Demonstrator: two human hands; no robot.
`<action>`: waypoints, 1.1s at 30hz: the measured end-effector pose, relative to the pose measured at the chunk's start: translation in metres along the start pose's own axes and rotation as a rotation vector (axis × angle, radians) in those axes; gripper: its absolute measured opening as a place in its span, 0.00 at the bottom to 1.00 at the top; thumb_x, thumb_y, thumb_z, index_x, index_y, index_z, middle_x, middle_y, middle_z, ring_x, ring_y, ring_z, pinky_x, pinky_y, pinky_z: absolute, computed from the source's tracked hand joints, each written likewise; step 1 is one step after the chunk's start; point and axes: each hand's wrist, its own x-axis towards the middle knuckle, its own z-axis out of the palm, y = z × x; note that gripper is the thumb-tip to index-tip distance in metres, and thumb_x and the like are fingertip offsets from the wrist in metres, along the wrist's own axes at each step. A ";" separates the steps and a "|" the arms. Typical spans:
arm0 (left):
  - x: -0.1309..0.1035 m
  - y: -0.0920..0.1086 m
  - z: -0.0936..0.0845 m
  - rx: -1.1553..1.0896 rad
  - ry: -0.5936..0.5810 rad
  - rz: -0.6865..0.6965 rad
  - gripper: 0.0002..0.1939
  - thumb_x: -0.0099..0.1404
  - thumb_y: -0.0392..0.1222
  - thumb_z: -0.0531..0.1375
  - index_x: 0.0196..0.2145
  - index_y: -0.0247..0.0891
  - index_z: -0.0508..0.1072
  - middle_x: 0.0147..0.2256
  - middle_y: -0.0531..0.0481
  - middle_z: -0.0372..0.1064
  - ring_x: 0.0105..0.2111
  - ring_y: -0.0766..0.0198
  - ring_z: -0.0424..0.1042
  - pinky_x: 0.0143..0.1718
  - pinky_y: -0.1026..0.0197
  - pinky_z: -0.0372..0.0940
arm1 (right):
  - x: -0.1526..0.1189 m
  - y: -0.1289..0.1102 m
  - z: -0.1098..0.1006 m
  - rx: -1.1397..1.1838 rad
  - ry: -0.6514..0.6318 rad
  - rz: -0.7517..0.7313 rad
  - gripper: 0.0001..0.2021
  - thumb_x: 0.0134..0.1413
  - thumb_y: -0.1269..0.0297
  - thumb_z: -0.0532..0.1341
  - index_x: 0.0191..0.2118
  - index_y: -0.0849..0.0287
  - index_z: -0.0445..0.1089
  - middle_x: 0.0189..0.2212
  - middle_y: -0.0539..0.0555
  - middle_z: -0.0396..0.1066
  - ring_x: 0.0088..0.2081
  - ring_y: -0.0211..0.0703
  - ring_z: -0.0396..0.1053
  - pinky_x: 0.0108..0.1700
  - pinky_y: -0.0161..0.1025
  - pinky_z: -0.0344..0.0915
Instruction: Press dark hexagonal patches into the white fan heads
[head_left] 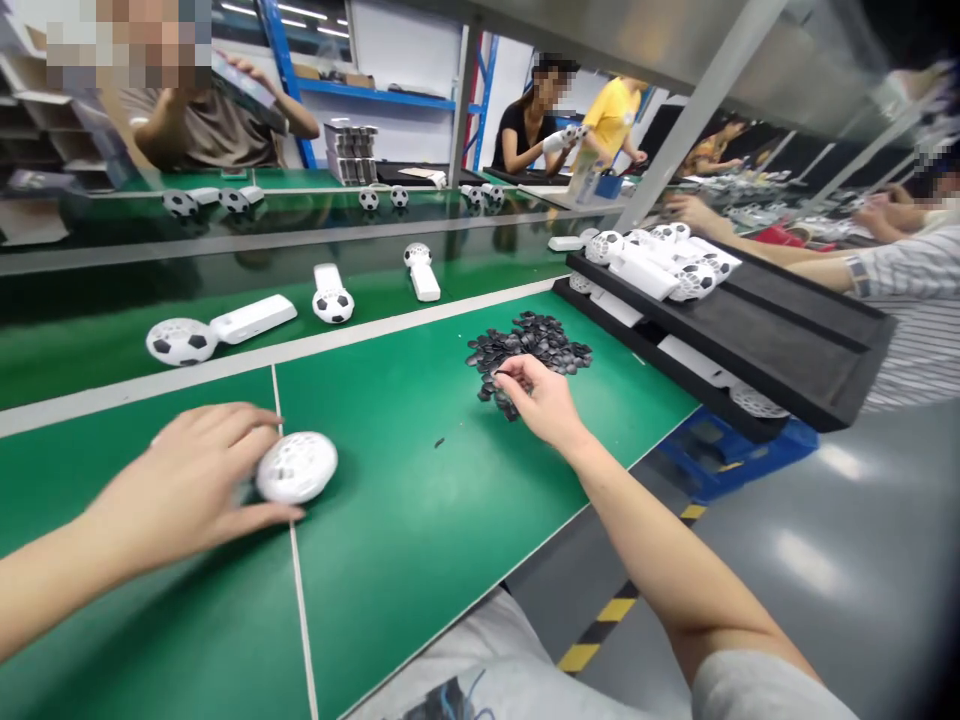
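My left hand (pixel 202 480) is curled round a white rounded shell with a perforated top (pixel 298 467), fingers on its far side and thumb on its near side. The palm hides whatever part of the shell lies behind it. Over a pile of small black flat pieces (pixel 536 345), my right hand (pixel 541 400) pinches thumb and forefinger together, with what looks like one black piece at the tips. A single black piece (pixel 439 442) lies apart on the green mat (pixel 390 540), between my hands.
White handled units with football-patterned heads (pixel 332 304) lie along the green belt (pixel 375 260) ahead. At right, stacked black trays (pixel 810 330) carry more such units, above a blue crate (pixel 735 460). Several people sit or stand across and to the right; a striped sleeve (pixel 900 270) is near the trays.
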 end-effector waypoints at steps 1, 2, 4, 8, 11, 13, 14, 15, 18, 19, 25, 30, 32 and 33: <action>0.013 0.011 -0.001 0.044 -0.073 0.038 0.30 0.52 0.70 0.53 0.34 0.38 0.68 0.36 0.45 0.69 0.39 0.51 0.66 0.45 0.50 0.56 | -0.001 -0.006 0.001 0.010 -0.011 -0.019 0.05 0.54 0.63 0.57 0.34 0.58 0.67 0.29 0.51 0.69 0.29 0.37 0.66 0.33 0.35 0.64; 0.024 0.023 0.000 0.074 -0.109 0.025 0.30 0.54 0.69 0.51 0.32 0.37 0.66 0.32 0.45 0.69 0.35 0.53 0.67 0.42 0.51 0.58 | -0.003 -0.013 0.002 0.008 -0.024 -0.041 0.05 0.53 0.63 0.58 0.33 0.58 0.68 0.29 0.51 0.69 0.29 0.37 0.66 0.32 0.35 0.64; 0.044 0.044 0.003 0.098 -0.125 -0.010 0.30 0.55 0.70 0.49 0.31 0.36 0.64 0.31 0.43 0.68 0.32 0.52 0.67 0.37 0.53 0.59 | -0.006 -0.025 0.003 0.001 -0.063 -0.066 0.04 0.52 0.64 0.60 0.32 0.58 0.69 0.29 0.51 0.69 0.30 0.37 0.66 0.31 0.35 0.64; 0.063 0.072 0.011 -0.064 -0.128 -0.027 0.31 0.52 0.69 0.54 0.39 0.37 0.64 0.37 0.43 0.69 0.36 0.51 0.69 0.33 0.56 0.60 | -0.014 -0.048 0.008 0.059 -0.184 -0.021 0.04 0.52 0.65 0.60 0.32 0.58 0.70 0.27 0.50 0.71 0.28 0.36 0.66 0.31 0.34 0.64; 0.067 0.078 0.018 -0.296 -0.153 -0.030 0.34 0.50 0.66 0.57 0.48 0.41 0.62 0.44 0.46 0.68 0.40 0.53 0.69 0.33 0.58 0.62 | -0.021 -0.061 0.016 0.105 -0.293 -0.062 0.03 0.53 0.66 0.59 0.33 0.57 0.70 0.30 0.50 0.72 0.31 0.37 0.67 0.33 0.35 0.65; 0.067 0.078 0.023 -0.402 -0.149 -0.026 0.36 0.50 0.63 0.60 0.51 0.43 0.61 0.49 0.47 0.65 0.45 0.53 0.67 0.38 0.58 0.63 | -0.025 -0.066 0.023 0.120 -0.335 -0.135 0.02 0.52 0.67 0.60 0.32 0.57 0.71 0.32 0.51 0.71 0.36 0.39 0.67 0.39 0.38 0.65; 0.067 0.077 0.025 -0.434 -0.146 -0.018 0.37 0.50 0.62 0.60 0.53 0.43 0.60 0.51 0.47 0.63 0.47 0.53 0.66 0.42 0.57 0.63 | -0.027 -0.068 0.026 0.117 -0.341 -0.169 0.02 0.52 0.68 0.61 0.32 0.57 0.71 0.34 0.52 0.70 0.39 0.40 0.66 0.42 0.39 0.64; 0.067 0.076 0.027 -0.456 -0.144 -0.009 0.38 0.50 0.60 0.61 0.55 0.43 0.59 0.52 0.47 0.62 0.48 0.53 0.65 0.44 0.57 0.62 | -0.029 -0.070 0.030 0.108 -0.338 -0.196 0.01 0.51 0.69 0.62 0.31 0.57 0.71 0.35 0.53 0.68 0.40 0.41 0.66 0.44 0.41 0.64; 0.065 0.075 0.029 -0.490 -0.130 -0.013 0.39 0.51 0.60 0.60 0.57 0.43 0.57 0.53 0.47 0.61 0.49 0.54 0.64 0.46 0.56 0.62 | -0.032 -0.071 0.037 0.081 -0.318 -0.225 0.01 0.48 0.71 0.63 0.29 0.58 0.70 0.37 0.54 0.65 0.42 0.42 0.64 0.47 0.44 0.62; 0.065 0.075 0.029 -0.499 -0.123 -0.014 0.38 0.51 0.61 0.60 0.56 0.43 0.58 0.52 0.47 0.62 0.49 0.54 0.65 0.45 0.56 0.62 | -0.033 -0.070 0.038 0.084 -0.313 -0.221 0.02 0.48 0.71 0.63 0.29 0.58 0.70 0.38 0.54 0.64 0.43 0.42 0.63 0.47 0.44 0.62; 0.065 0.074 0.030 -0.535 -0.089 -0.008 0.35 0.52 0.61 0.59 0.54 0.44 0.61 0.52 0.48 0.63 0.48 0.54 0.65 0.45 0.55 0.62 | -0.032 -0.065 0.040 0.138 -0.294 -0.098 0.06 0.46 0.69 0.64 0.31 0.58 0.66 0.46 0.56 0.62 0.51 0.44 0.61 0.51 0.45 0.61; 0.066 0.073 0.032 -0.544 -0.086 -0.012 0.33 0.52 0.59 0.59 0.53 0.44 0.62 0.51 0.48 0.64 0.48 0.53 0.66 0.46 0.55 0.62 | -0.037 -0.064 0.046 0.264 -0.368 0.094 0.22 0.47 0.64 0.63 0.48 0.57 0.57 0.49 0.58 0.64 0.50 0.44 0.64 0.47 0.43 0.65; 0.066 0.074 0.031 -0.530 -0.089 -0.013 0.31 0.53 0.59 0.59 0.52 0.45 0.63 0.49 0.50 0.66 0.45 0.54 0.67 0.44 0.55 0.63 | -0.037 -0.064 0.049 0.276 -0.363 0.110 0.23 0.46 0.63 0.63 0.48 0.58 0.57 0.47 0.57 0.66 0.48 0.43 0.65 0.46 0.42 0.66; 0.065 0.074 0.030 -0.516 -0.089 -0.012 0.31 0.53 0.59 0.58 0.52 0.45 0.63 0.49 0.50 0.66 0.44 0.54 0.68 0.43 0.55 0.63 | -0.036 -0.063 0.049 0.271 -0.357 0.103 0.23 0.46 0.63 0.64 0.48 0.58 0.58 0.47 0.57 0.66 0.48 0.43 0.65 0.46 0.42 0.66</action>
